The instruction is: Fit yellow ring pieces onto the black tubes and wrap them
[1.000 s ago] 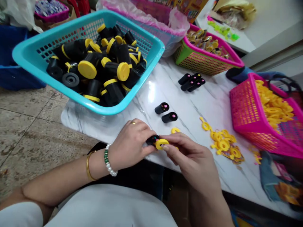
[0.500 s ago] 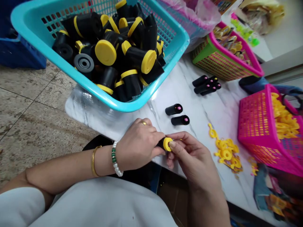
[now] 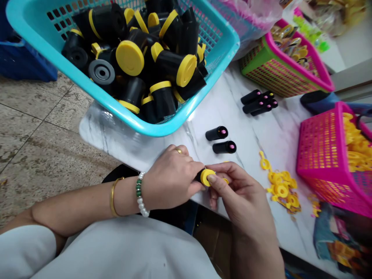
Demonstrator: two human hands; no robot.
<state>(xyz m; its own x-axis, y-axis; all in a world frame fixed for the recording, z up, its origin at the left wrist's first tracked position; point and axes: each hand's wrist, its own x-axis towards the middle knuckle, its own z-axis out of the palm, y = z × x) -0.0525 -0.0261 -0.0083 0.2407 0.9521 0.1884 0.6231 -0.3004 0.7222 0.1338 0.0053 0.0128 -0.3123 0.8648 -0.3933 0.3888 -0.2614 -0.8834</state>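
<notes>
Cap [image 3: 205,177], pinched by right hand [image 3: 242,195], abuts the end of black tube [image 3: 198,176] clamped in left hand [image 3: 171,178]

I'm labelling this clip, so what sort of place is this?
Probably a small workshop: there's a turquoise basket heaped with black tubes, a pink basket of yellow pieces, and yellow rings piled on the table.

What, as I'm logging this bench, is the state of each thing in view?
Left hand, closed on the held tube.
Right hand, pinching the yellow piece.
Held tube, mostly hidden.
Yellow piece, at the held tube's end; full fit unclear.
Two nearer tubes, pink tips showing.
Farther tubes, clustered, tips showing.
Loose yellow pieces, piled on the table.
Teal basket, uncovered, filled with canisters.
Pink basket, uncovered.
</notes>
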